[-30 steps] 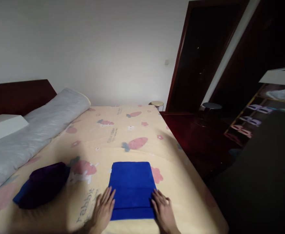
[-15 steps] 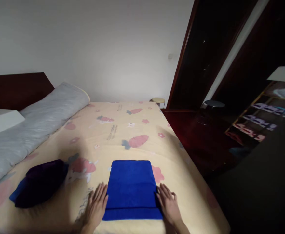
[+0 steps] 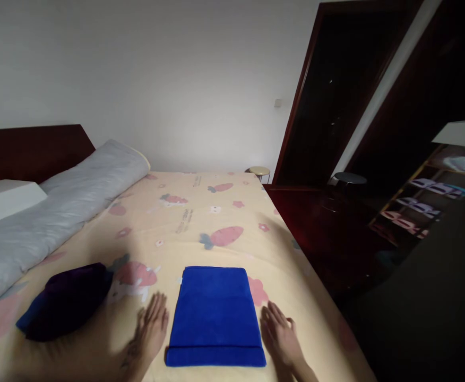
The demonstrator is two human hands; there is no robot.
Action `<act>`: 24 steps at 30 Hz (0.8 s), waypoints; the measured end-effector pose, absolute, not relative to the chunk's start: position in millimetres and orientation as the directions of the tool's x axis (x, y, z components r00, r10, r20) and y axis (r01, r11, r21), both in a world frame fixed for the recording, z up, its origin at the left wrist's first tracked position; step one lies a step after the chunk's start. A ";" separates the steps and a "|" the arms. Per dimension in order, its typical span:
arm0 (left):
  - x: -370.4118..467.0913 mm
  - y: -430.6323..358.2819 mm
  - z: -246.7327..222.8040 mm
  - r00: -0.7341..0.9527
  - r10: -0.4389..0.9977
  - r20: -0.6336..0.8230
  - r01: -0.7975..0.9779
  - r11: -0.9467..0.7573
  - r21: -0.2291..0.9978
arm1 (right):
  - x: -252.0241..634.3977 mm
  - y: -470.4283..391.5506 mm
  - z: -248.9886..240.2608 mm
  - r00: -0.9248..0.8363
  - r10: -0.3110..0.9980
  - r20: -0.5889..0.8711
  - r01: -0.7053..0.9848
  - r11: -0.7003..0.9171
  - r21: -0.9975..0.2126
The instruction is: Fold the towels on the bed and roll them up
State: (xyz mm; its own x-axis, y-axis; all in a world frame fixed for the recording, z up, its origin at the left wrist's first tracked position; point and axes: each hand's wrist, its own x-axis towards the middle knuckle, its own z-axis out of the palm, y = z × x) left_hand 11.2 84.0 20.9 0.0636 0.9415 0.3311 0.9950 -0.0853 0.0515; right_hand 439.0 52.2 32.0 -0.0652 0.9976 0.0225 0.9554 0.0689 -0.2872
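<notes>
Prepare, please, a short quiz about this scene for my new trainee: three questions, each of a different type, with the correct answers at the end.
1. True or false: the folded blue cloth lies between the left hand and the right hand.
2. Which of these lies on the bed, farther left than the left hand?
A. a pair of scissors
B. a dark bundle
C. a mug
3. How many round stools are in view?

Key: 1. True. 2. B. 3. Two.
</notes>
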 end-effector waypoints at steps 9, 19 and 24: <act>81.6 -0.4 0.5 0.782 0.594 0.189 0.621 -0.770 -0.147 | 382.4 -5.5 -6.4 -0.615 0.679 0.400 0.729 0.684 -0.041; 35.1 11.7 -6.8 0.615 0.786 0.067 0.785 -0.600 -0.154 | 403.4 -9.1 -9.8 -0.526 0.724 0.447 0.809 0.588 -0.001; 21.8 10.1 4.9 0.550 0.833 0.054 0.830 -0.539 -0.146 | 411.0 -3.8 -1.7 -0.484 0.724 0.493 0.842 0.537 0.038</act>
State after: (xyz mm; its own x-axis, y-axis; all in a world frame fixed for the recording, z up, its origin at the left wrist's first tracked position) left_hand 21.8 10.1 4.9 0.5503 0.8333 0.0536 0.8298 -0.5386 -0.1463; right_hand 411.0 -3.8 -1.7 -0.4836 0.7235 0.4926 0.8424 0.5375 0.0375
